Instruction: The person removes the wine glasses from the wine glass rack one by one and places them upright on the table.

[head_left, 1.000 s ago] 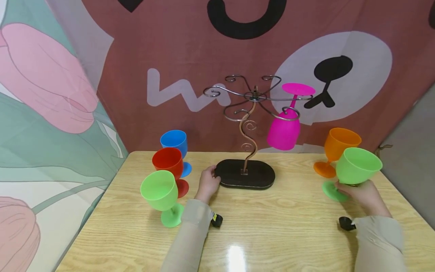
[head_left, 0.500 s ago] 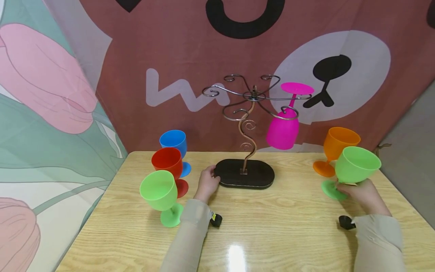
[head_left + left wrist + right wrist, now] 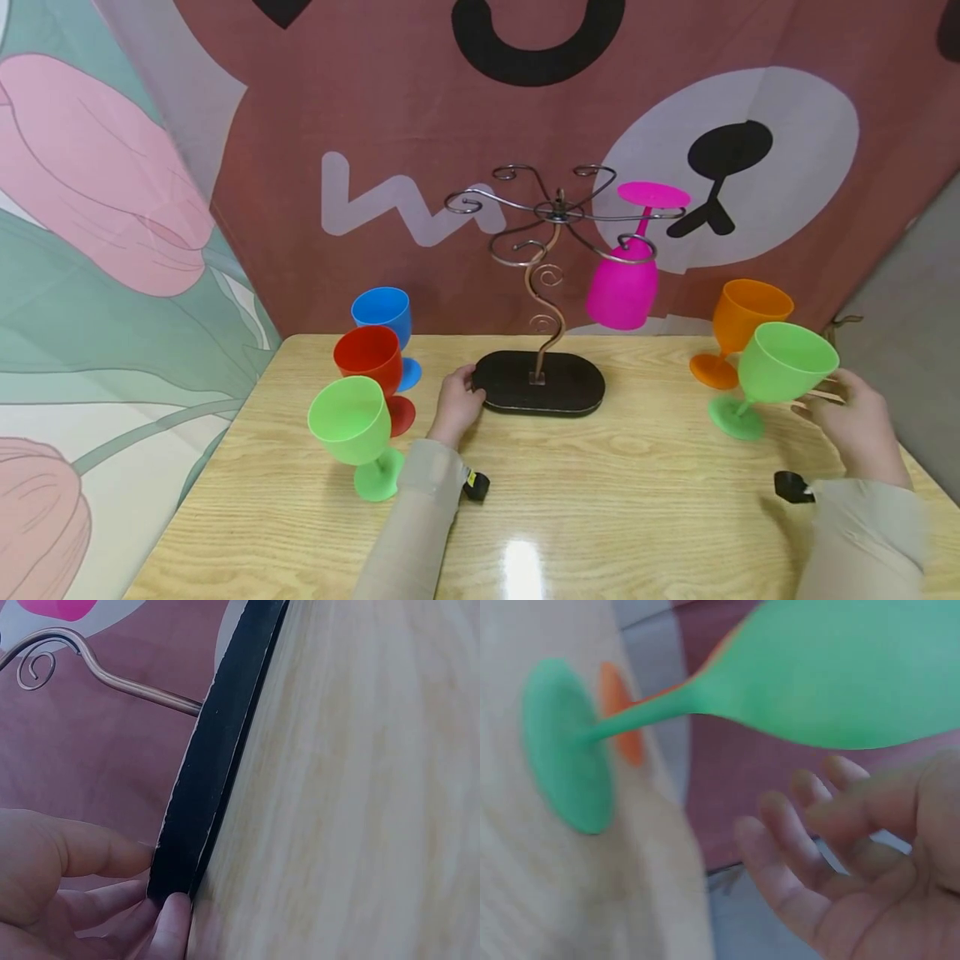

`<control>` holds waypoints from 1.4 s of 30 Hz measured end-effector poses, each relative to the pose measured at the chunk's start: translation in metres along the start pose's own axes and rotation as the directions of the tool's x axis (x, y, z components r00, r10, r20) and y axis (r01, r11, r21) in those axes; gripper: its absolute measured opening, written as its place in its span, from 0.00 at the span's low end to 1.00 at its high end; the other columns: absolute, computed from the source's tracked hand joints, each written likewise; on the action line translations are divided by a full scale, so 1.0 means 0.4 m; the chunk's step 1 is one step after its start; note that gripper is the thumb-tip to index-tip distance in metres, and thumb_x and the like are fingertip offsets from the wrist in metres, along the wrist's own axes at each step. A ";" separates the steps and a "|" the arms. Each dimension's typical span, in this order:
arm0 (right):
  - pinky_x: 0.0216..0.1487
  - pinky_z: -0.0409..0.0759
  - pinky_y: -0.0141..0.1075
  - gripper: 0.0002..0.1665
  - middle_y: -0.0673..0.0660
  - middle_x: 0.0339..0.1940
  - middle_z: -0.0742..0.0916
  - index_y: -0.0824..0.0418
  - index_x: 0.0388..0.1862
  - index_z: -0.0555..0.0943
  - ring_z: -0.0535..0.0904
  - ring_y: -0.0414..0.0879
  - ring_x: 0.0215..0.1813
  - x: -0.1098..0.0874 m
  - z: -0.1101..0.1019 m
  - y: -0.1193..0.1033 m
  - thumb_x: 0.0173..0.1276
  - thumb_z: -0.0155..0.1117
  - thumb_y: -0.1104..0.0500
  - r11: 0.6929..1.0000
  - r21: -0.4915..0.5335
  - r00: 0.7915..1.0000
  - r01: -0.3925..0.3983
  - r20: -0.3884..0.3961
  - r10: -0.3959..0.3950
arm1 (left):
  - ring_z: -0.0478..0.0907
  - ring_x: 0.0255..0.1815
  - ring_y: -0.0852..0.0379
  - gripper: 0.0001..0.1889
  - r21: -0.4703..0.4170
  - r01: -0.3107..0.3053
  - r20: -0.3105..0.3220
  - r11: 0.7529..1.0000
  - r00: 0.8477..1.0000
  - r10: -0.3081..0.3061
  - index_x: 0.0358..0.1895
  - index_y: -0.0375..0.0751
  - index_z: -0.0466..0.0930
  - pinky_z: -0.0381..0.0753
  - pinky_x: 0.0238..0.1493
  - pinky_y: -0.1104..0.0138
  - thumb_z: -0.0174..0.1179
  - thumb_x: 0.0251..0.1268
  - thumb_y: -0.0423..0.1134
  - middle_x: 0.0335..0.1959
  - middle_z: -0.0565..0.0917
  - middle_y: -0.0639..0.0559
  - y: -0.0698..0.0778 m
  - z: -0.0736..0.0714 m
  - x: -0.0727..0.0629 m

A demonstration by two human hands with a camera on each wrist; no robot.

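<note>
A wine glass rack with curled metal arms (image 3: 558,212) stands on an oval black base (image 3: 506,387). My left hand (image 3: 459,404) grips the left end of that base; in the left wrist view, thumb and fingers (image 3: 105,851) close about its end. From one arm of the rack a magenta goblet (image 3: 622,292) hangs upside down. On the right, a light green goblet (image 3: 783,362) stands upright on the table. Just right of its stem is my right hand (image 3: 858,417), fingers loosely spread and holding nothing. The right wrist view shows a gap between these fingers and the green stem (image 3: 641,716).
Behind the right green goblet stands an orange goblet (image 3: 750,317). A blue goblet (image 3: 384,312), a red goblet (image 3: 371,358) and another green goblet (image 3: 352,421) form a row at the left. Everything rests on a wooden table (image 3: 600,500), with a printed cloth (image 3: 390,100) hanging behind.
My right hand has let go of the right green goblet's stem and moved off to the right. The goblet stays upright in its place. My left hand keeps its hold on the base.
</note>
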State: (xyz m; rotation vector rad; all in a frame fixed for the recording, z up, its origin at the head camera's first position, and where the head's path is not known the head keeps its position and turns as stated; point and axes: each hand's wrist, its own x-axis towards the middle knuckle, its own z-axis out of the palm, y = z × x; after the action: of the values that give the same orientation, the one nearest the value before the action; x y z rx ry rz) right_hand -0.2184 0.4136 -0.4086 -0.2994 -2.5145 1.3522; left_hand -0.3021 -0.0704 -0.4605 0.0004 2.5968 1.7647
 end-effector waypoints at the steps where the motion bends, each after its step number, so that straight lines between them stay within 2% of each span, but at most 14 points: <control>1: 0.36 0.81 0.21 0.22 0.37 0.42 0.75 0.56 0.65 0.73 0.74 0.22 0.36 -0.003 -0.002 -0.017 0.75 0.52 0.70 0.999 0.013 0.998 -0.041 -0.052 0.041 | 0.72 0.67 0.32 0.26 0.000 0.000 -0.003 1.000 1.000 0.000 0.69 0.21 0.66 0.76 0.65 0.50 0.55 0.69 0.22 0.68 0.71 0.26 0.000 0.000 0.000; 3: 0.36 0.79 0.18 0.24 0.35 0.41 0.75 0.53 0.65 0.73 0.74 0.22 0.36 -0.006 -0.004 -0.052 0.75 0.47 0.71 0.991 0.049 0.977 -0.123 -0.168 0.130 | 0.72 0.67 0.32 0.26 0.000 0.003 -0.007 1.000 1.000 -0.003 0.69 0.21 0.66 0.76 0.65 0.50 0.56 0.69 0.23 0.68 0.71 0.26 -0.002 -0.001 0.001; 6: 0.46 0.77 0.17 0.32 0.33 0.41 0.73 0.49 0.66 0.74 0.70 0.22 0.38 -0.014 -0.003 -0.111 0.73 0.38 0.73 0.977 0.078 0.913 -0.198 -0.349 0.213 | 0.73 0.66 0.33 0.26 0.007 0.008 -0.018 1.000 1.000 -0.008 0.69 0.21 0.67 0.76 0.65 0.49 0.56 0.69 0.23 0.67 0.72 0.27 -0.003 -0.002 0.004; 9: 0.52 0.74 0.19 0.34 0.32 0.39 0.75 0.40 0.54 0.77 0.71 0.23 0.40 -0.023 -0.008 -0.162 0.69 0.36 0.74 0.970 0.200 0.839 -0.141 -0.496 0.224 | 0.73 0.67 0.34 0.26 0.007 0.019 -0.022 1.000 1.000 -0.019 0.69 0.22 0.67 0.75 0.66 0.49 0.57 0.69 0.24 0.67 0.72 0.27 -0.004 -0.002 0.007; 11: 0.50 0.73 0.18 0.30 0.34 0.38 0.77 0.41 0.48 0.80 0.72 0.25 0.40 -0.034 -0.017 -0.195 0.70 0.39 0.72 0.941 0.332 0.807 -0.063 -0.538 0.243 | 0.73 0.67 0.33 0.26 0.010 0.017 -0.023 1.000 1.000 -0.017 0.69 0.22 0.68 0.75 0.66 0.49 0.57 0.69 0.24 0.67 0.72 0.27 -0.004 -0.003 0.008; 13: 0.46 0.70 0.17 0.24 0.37 0.38 0.79 0.44 0.44 0.82 0.74 0.28 0.39 -0.045 -0.024 -0.225 0.71 0.44 0.70 0.899 0.437 0.784 0.004 -0.559 0.269 | 0.72 0.67 0.33 0.25 0.009 0.016 -0.022 1.000 1.000 -0.016 0.69 0.22 0.68 0.75 0.66 0.49 0.57 0.69 0.24 0.67 0.72 0.27 -0.003 -0.003 0.008; 16: 0.49 0.68 0.19 0.19 0.39 0.41 0.79 0.47 0.48 0.83 0.75 0.28 0.41 -0.066 -0.021 -0.267 0.73 0.50 0.66 0.878 0.478 0.775 0.034 -0.567 0.278 | 0.72 0.67 0.33 0.25 0.008 0.013 -0.017 1.000 1.000 -0.013 0.69 0.22 0.68 0.75 0.66 0.49 0.56 0.70 0.25 0.68 0.71 0.27 -0.002 -0.003 0.006; 20: 0.53 0.70 0.23 0.19 0.35 0.42 0.80 0.49 0.55 0.83 0.77 0.26 0.43 -0.088 0.017 -0.310 0.75 0.51 0.64 0.955 0.267 0.758 0.125 -0.647 0.082 | 0.72 0.67 0.33 0.25 -0.009 0.016 -0.025 1.000 1.000 -0.016 0.69 0.23 0.68 0.75 0.65 0.49 0.56 0.71 0.26 0.68 0.71 0.28 -0.003 -0.004 0.002; 22: 0.53 0.73 0.23 0.18 0.35 0.42 0.81 0.52 0.56 0.84 0.78 0.27 0.44 -0.092 0.039 -0.326 0.75 0.52 0.64 0.964 0.171 0.742 0.205 -0.669 -0.040 | 0.73 0.66 0.34 0.23 -0.031 0.010 -0.043 0.999 0.999 -0.011 0.68 0.24 0.70 0.77 0.64 0.49 0.56 0.71 0.27 0.67 0.73 0.29 -0.002 -0.004 0.001; 25: 0.50 0.78 0.23 0.16 0.37 0.40 0.82 0.59 0.53 0.85 0.81 0.30 0.43 -0.090 0.070 -0.344 0.75 0.53 0.66 0.945 0.086 0.716 0.315 -0.676 -0.177 | 0.76 0.63 0.35 0.21 -0.057 -0.014 -0.084 0.998 0.996 0.009 0.65 0.26 0.73 0.78 0.62 0.50 0.55 0.72 0.28 0.64 0.76 0.31 0.003 -0.005 -0.004; 30: 0.46 0.81 0.23 0.15 0.43 0.41 0.85 0.67 0.52 0.84 0.84 0.37 0.42 -0.084 0.109 -0.360 0.73 0.54 0.69 0.907 0.126 0.741 0.402 -0.627 -0.242 | 0.78 0.57 0.36 0.15 -0.060 -0.110 -0.173 0.992 0.980 0.099 0.57 0.30 0.80 0.80 0.57 0.49 0.56 0.71 0.27 0.59 0.78 0.33 0.035 -0.009 -0.024; 35: 0.45 0.83 0.24 0.14 0.55 0.42 0.86 0.74 0.51 0.82 0.85 0.44 0.44 -0.084 0.139 -0.363 0.70 0.55 0.73 0.836 0.279 0.791 0.471 -0.553 -0.261 | 0.80 0.52 0.36 0.10 -0.068 -0.278 -0.213 0.958 0.942 0.258 0.49 0.32 0.83 0.82 0.50 0.54 0.55 0.71 0.25 0.53 0.78 0.33 0.082 0.001 -0.048; 38: 0.47 0.82 0.23 0.14 0.54 0.45 0.86 0.72 0.53 0.81 0.85 0.44 0.46 -0.088 0.161 -0.364 0.71 0.55 0.73 0.839 0.274 0.819 0.471 -0.489 -0.300 | 0.81 0.47 0.39 0.08 -0.066 -0.376 -0.208 0.924 0.911 0.356 0.46 0.33 0.84 0.84 0.46 0.58 0.55 0.71 0.25 0.49 0.80 0.37 0.110 0.017 -0.059; 42: 0.49 0.81 0.22 0.16 0.53 0.48 0.84 0.71 0.56 0.80 0.84 0.42 0.50 -0.089 0.191 -0.363 0.73 0.54 0.73 0.847 0.231 0.837 0.479 -0.411 -0.361 | 0.81 0.44 0.46 0.08 -0.072 -0.481 -0.166 0.874 0.869 0.466 0.45 0.34 0.85 0.85 0.45 0.63 0.55 0.70 0.26 0.45 0.81 0.42 0.148 0.046 -0.076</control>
State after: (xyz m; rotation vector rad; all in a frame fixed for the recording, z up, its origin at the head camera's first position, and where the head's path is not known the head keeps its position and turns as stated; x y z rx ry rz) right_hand -0.2180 0.2640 -0.3322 0.0857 -1.8726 1.3505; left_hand -0.2719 -0.0317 -0.4122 0.5867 2.7673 2.1227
